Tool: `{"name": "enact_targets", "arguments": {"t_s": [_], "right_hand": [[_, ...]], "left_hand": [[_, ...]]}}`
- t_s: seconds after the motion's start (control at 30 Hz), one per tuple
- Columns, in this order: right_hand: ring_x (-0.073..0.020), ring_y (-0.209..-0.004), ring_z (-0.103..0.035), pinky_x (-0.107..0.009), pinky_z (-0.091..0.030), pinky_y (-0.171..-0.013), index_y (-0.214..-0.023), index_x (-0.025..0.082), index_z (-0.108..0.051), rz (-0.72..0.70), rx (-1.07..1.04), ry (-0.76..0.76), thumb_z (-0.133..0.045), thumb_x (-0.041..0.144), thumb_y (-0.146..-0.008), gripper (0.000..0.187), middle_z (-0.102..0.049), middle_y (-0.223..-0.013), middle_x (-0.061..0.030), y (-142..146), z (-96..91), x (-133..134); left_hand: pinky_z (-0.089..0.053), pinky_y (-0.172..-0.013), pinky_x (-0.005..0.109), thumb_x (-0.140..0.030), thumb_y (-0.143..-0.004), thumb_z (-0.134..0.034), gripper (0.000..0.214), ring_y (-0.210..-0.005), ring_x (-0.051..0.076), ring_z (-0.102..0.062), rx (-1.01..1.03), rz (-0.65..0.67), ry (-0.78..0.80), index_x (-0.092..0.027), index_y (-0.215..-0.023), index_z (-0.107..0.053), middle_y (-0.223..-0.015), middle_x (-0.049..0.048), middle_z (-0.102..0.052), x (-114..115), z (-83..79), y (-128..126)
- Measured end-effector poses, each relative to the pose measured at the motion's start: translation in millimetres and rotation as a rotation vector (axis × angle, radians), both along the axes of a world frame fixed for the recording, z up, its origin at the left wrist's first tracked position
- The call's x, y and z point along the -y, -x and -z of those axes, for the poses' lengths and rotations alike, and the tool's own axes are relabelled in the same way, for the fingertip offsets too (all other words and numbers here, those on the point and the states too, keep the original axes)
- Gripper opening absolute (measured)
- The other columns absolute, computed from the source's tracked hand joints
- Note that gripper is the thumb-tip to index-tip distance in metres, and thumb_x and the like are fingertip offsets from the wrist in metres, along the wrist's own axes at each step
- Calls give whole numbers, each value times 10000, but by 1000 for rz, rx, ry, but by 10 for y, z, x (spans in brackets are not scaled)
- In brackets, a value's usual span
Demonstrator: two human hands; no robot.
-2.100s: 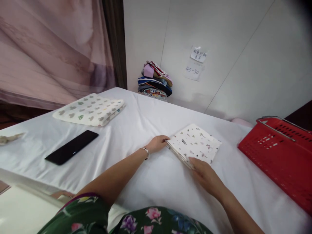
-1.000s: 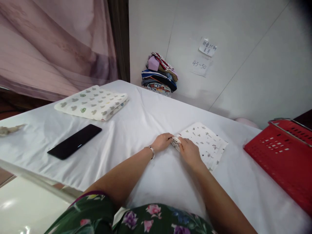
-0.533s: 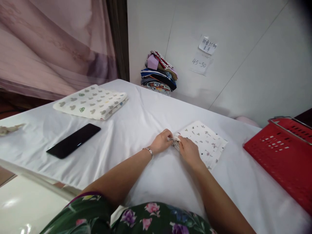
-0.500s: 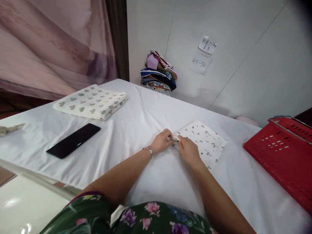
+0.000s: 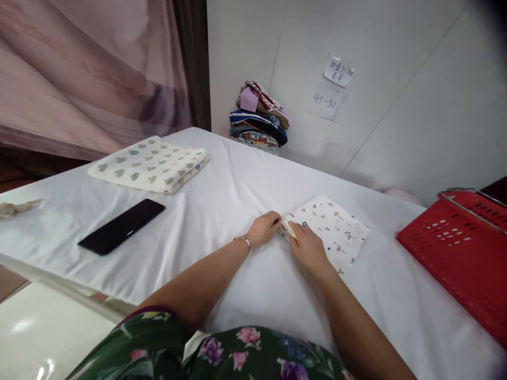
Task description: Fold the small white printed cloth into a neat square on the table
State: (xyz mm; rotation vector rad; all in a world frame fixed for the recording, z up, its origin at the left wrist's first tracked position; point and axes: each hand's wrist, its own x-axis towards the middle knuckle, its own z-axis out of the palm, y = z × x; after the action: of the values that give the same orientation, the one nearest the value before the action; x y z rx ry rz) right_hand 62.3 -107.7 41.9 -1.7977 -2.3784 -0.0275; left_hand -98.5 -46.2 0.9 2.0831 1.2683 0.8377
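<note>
A folded white cloth [image 5: 330, 224] printed with small plants lies on the white-covered table [image 5: 253, 301] in front of me. My left hand [image 5: 264, 229], with a bracelet at the wrist, pinches the layered edge at the cloth's near left corner. Close beside it, my right hand [image 5: 309, 245] grips the same edge, thumb and fingers closed around the fold. Part of the held edge is hidden by my fingers. The rest of the cloth stretches flat to the right, beyond my right hand.
A folded cloth with grey mushroom-like prints [image 5: 150, 163] lies at the far left, and a black phone [image 5: 122, 227] nearer me. A red basket [image 5: 455, 253] stands at right. Several folded cloths are stacked [image 5: 259, 119] past the table's back edge. Handwritten notes [image 5: 330, 87] hang on the wall.
The pinched edge of the cloth now shows a flatter, whiter fold between my fingers. Both hands stay almost in the same place; the view has shifted slightly.
</note>
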Motion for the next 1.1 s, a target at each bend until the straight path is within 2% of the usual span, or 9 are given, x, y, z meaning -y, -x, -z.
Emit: {"name": "enact_targets", "arguments": {"t_s": [0.5, 0.63, 0.83, 1.1], "right_hand": [[-209, -1016, -493, -286, -389, -778, -1322, 197, -376, 11, 45, 5, -391, 52, -756, 585, -555, -1183, -73, 0, 3, -32], [-187, -963, -527, -279, -399, -769, -1324, 195, -375, 26, -22, 0, -368, 52, -766, 577, -583, -1145, -63, -50, 40, -63], [-181, -948, -549, -277, -409, -766, -1302, 184, -405, 17, -76, -48, -372, 66, -775, 541, -589, -1115, -69, -92, 98, -90], [-179, -935, -554, -280, -420, -786, -1283, 188, -431, 26, -139, -95, -368, 62, -763, 538, -601, -1084, -58, -110, 121, -104]], "left_hand": [[-418, -675, 238, -287, -822, -465, 152, -757, 137, -566, -9, 3, 17, -216, -909, -567, -858, -2, -614, 13, -55, -12], [-425, -683, 238, -264, -790, -498, 171, -745, 130, -560, 5, -3, 27, -220, -936, -575, -860, -8, -605, 39, -79, -13], [-441, -715, 240, -279, -702, -578, 310, -787, 135, -563, 13, 7, 3, -223, -1006, -566, -958, -1, -582, 111, -124, -48], [-443, -780, 266, -246, -702, -566, 298, -880, 168, -573, 1, -49, 25, -214, -998, -568, -995, 20, -593, 164, -154, -112]]}}
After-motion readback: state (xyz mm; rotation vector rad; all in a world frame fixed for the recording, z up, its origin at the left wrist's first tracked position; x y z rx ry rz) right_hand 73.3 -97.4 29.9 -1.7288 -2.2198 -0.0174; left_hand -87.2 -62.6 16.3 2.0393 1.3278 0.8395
